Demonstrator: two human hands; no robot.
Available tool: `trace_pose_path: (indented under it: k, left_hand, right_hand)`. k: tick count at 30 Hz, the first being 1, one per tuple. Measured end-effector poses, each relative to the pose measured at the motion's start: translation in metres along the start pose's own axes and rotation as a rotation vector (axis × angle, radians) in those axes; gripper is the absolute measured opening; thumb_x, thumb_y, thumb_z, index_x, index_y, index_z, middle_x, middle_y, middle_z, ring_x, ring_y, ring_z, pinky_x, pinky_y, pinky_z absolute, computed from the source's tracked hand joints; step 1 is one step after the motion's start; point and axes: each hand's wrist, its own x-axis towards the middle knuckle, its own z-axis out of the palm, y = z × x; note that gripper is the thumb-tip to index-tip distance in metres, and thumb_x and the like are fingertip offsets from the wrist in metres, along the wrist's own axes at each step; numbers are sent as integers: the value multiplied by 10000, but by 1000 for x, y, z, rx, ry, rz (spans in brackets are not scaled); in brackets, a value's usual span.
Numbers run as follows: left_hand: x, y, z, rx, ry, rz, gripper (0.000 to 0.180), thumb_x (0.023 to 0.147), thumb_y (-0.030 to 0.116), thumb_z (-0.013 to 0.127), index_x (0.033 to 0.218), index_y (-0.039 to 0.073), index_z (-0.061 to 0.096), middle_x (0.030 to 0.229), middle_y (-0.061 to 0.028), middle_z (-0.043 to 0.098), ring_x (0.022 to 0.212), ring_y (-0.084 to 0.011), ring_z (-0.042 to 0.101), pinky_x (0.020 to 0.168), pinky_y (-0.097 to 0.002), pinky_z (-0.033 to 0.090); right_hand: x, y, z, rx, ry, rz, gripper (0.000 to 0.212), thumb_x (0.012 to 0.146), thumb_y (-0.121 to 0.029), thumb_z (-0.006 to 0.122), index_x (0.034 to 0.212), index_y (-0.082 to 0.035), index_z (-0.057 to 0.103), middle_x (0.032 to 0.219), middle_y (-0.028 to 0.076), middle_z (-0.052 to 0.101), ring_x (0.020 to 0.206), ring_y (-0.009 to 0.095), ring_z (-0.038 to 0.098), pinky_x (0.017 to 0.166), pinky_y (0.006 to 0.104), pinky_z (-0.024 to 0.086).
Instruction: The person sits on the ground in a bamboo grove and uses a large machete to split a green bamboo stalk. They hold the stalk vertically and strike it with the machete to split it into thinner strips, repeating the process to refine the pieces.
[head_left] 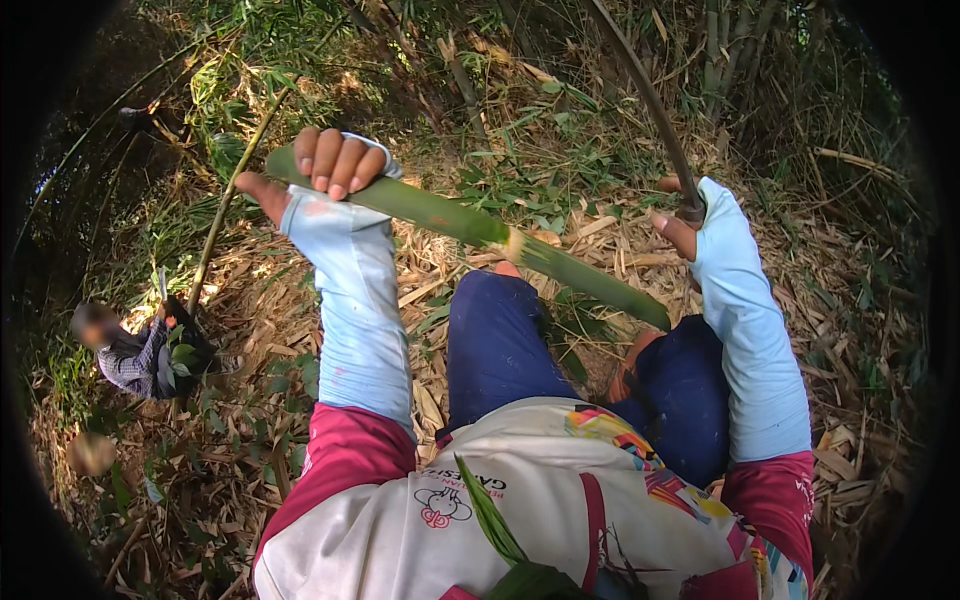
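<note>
My left hand (338, 168) is wrapped over the upper left end of a green bamboo piece (432, 213), its thumb on the near side. The bamboo slants down to the right across my front, with a pale node ring midway. Its lower end reaches my right knee. In my right hand (685, 226) is the handle end of a long, dark, slightly curved machete (648, 85), which rises up and to the left, out of the top of the view. The blade is well apart from the bamboo. Pale blue sleeves cover both forearms.
Dry leaves and bamboo sheaths (600, 235) litter the ground. Bamboo stems and undergrowth (470, 90) stand ahead. A thin pole (225, 205) leans at the left, near a seated person (150, 350). My bent legs (495, 335) are below the bamboo.
</note>
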Motion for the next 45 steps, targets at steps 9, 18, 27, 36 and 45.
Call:
trace_pose_path:
  k: [9, 18, 27, 36, 45]
  left_hand:
    - [-12, 30, 8, 47, 263, 328, 553, 932, 623, 507, 662, 150, 414, 555, 45, 404, 437, -100, 375, 451, -259, 324]
    - [-35, 93, -3, -2, 71, 403, 451, 965, 453, 553, 716, 101, 421, 626, 6, 376, 535, -119, 376, 569, -275, 339]
    - [-49, 108, 2, 118, 91, 509, 436, 1005, 453, 487, 797, 75, 423, 684, -16, 378, 569, -135, 382, 586, -272, 345]
    - [-73, 119, -76, 43, 666, 557, 516, 1018, 560, 327, 824, 92, 422, 635, -9, 384, 540, -156, 386, 537, -331, 369]
    - [-123, -10, -95, 274, 1475, 129, 485, 1003, 519, 403, 1006, 57, 550, 838, -66, 578, 710, -186, 545, 650, -338, 459]
  right_hand:
    - [12, 25, -49, 46, 88, 101, 476, 726, -269, 801, 1125, -47, 670, 693, 6, 573, 638, 101, 538, 597, 268, 421]
    - [15, 28, -41, 98, 101, 177, 623, 770, -170, 734, 1323, 33, 531, 792, 83, 634, 626, 141, 575, 596, 302, 480]
    - [13, 10, -21, 571, -106, 269, 569, 777, -167, 749, 1260, 65, 557, 874, 112, 665, 546, 95, 538, 526, 266, 463]
    - [5, -4, -27, 678, 6, 258, 540, 776, -146, 741, 1249, 43, 562, 800, 58, 610, 594, 105, 538, 558, 273, 471]
    - [-6, -17, -45, 732, 176, 207, 610, 753, -168, 772, 1274, 40, 533, 791, 19, 569, 698, 99, 528, 644, 254, 454]
